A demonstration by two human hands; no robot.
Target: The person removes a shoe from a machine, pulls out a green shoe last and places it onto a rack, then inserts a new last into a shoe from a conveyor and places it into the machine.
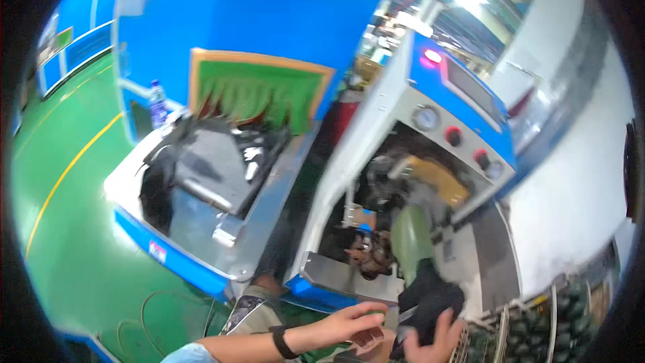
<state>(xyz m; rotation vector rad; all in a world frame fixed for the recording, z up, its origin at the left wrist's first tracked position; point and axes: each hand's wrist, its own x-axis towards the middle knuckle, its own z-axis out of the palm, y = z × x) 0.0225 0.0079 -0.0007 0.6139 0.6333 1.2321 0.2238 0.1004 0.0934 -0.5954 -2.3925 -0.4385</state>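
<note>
My right hand [440,343] comes up from the lower edge and grips a floppy black piece of material [430,299] from below. My left hand [351,323], with a black wristband, lies just left of that piece, fingers stretched toward it and holding nothing. Both hands are in front of a blue and white machine [430,104] with an open bay. A rounded green form [411,235] stands upright in the bay, right above the black piece.
On the left a steel conveyor table [201,228] carries dark items [215,161] out of a green-curtained opening [259,94]. A bottle [156,102] stands at its far corner. A cable [154,309] lies on the green floor. Wire crates [537,336] with dark green parts sit at lower right.
</note>
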